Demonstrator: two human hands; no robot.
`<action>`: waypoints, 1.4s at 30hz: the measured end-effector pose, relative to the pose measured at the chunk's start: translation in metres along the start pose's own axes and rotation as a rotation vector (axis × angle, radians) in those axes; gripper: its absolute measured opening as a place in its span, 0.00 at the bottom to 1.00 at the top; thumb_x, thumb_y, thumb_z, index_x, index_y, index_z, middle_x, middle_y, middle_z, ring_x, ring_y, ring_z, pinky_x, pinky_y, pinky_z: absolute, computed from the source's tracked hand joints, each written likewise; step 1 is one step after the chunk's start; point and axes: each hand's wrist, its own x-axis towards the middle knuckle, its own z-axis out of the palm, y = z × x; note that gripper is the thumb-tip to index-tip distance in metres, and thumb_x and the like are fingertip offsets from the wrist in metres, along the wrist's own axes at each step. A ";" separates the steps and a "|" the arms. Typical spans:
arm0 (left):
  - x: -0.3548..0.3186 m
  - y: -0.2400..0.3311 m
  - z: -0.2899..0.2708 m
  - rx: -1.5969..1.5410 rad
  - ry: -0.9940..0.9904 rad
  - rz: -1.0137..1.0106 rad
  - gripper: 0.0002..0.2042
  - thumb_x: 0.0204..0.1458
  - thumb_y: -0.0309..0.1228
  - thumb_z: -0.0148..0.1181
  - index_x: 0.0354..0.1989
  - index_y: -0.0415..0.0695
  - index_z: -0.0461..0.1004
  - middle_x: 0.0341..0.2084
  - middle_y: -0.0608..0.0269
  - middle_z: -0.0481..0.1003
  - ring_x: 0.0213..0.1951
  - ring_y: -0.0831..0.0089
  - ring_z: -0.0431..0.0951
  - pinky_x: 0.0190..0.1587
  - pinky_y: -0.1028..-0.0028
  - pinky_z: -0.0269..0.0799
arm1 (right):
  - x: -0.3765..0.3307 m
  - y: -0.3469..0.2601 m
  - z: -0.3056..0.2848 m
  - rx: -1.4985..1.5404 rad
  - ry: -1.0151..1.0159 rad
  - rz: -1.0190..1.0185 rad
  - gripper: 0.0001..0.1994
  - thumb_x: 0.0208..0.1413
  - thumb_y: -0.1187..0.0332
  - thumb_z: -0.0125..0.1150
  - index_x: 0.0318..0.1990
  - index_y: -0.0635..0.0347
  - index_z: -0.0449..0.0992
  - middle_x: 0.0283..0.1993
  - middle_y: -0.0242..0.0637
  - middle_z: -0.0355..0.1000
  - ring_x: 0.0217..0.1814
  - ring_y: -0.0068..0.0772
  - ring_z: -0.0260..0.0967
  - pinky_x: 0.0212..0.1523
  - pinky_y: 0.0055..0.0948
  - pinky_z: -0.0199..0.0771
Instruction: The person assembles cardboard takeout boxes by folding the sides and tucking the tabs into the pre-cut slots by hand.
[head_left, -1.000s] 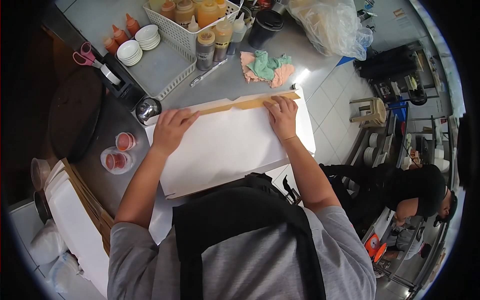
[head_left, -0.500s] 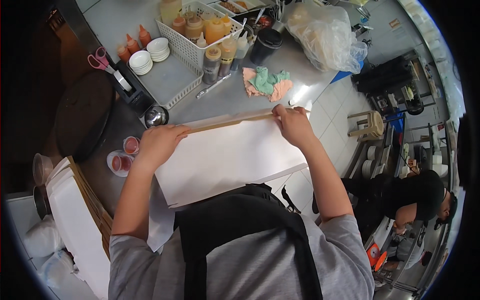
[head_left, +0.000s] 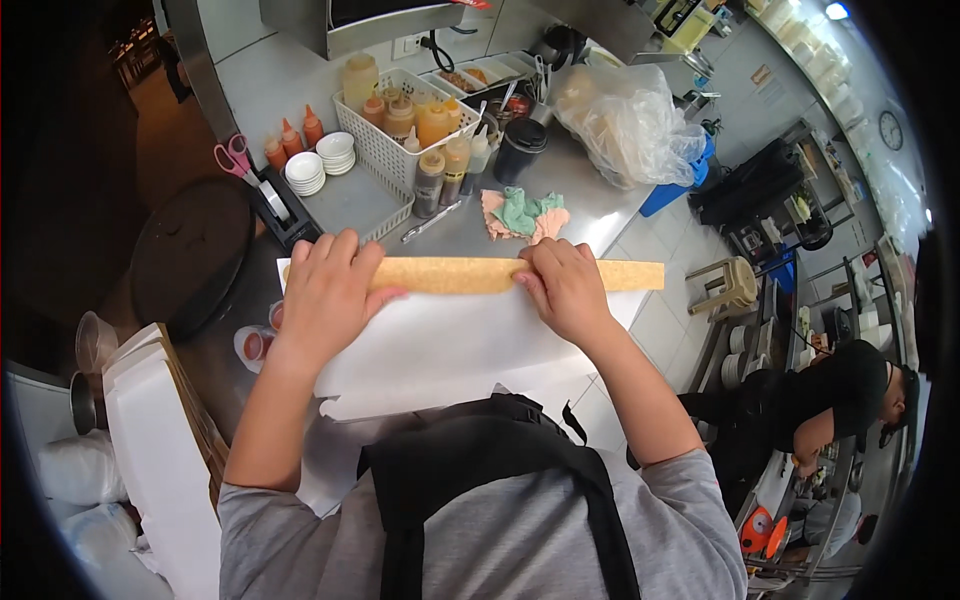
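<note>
A large cardboard sheet (head_left: 450,345), white on the face toward me, lies before my body over the counter's near edge. Along its far side a brown strip (head_left: 440,274) is folded up, running left to right. My left hand (head_left: 335,295) grips the left part of that strip, fingers over the far side and thumb on the near side. My right hand (head_left: 565,292) pinches the strip right of its middle, fingers curled over it. The sheet's underside is hidden.
Behind the sheet, the steel counter holds a crumpled cloth (head_left: 522,212), a pen (head_left: 430,222), a white basket (head_left: 385,150) of sauce bottles and a plastic bag (head_left: 635,125). At left stand more cardboard sheets (head_left: 155,430) and small sauce cups (head_left: 255,345). A co-worker (head_left: 810,400) is at right.
The folded far edge has turned so its brown strip now shows broadly. My left hand has moved up and right, fingers over the strip; my right hand has shifted slightly left and down.
</note>
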 end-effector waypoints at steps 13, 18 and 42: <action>-0.004 0.020 -0.039 0.080 0.138 -0.006 0.14 0.55 0.47 0.63 0.32 0.48 0.74 0.28 0.65 0.66 0.35 0.65 0.67 0.43 0.64 0.57 | -0.012 -0.026 -0.069 0.247 -0.051 0.070 0.08 0.54 0.65 0.71 0.38 0.59 0.82 0.34 0.37 0.77 0.34 0.41 0.75 0.39 0.37 0.73; -0.005 0.027 -0.049 0.059 0.130 -0.027 0.13 0.56 0.45 0.62 0.32 0.49 0.75 0.28 0.65 0.66 0.34 0.65 0.68 0.43 0.64 0.57 | -0.023 -0.034 -0.059 0.255 0.013 0.051 0.10 0.54 0.64 0.70 0.40 0.59 0.82 0.33 0.38 0.77 0.33 0.44 0.74 0.43 0.39 0.70; -0.018 0.103 -0.033 -0.085 0.548 0.170 0.13 0.45 0.34 0.68 0.41 0.57 0.83 0.31 0.81 0.79 0.33 0.79 0.74 0.43 0.64 0.52 | -0.048 -0.090 -0.096 -0.275 0.473 -0.181 0.15 0.41 0.68 0.69 0.41 0.50 0.82 0.40 0.21 0.77 0.38 0.25 0.67 0.41 0.32 0.54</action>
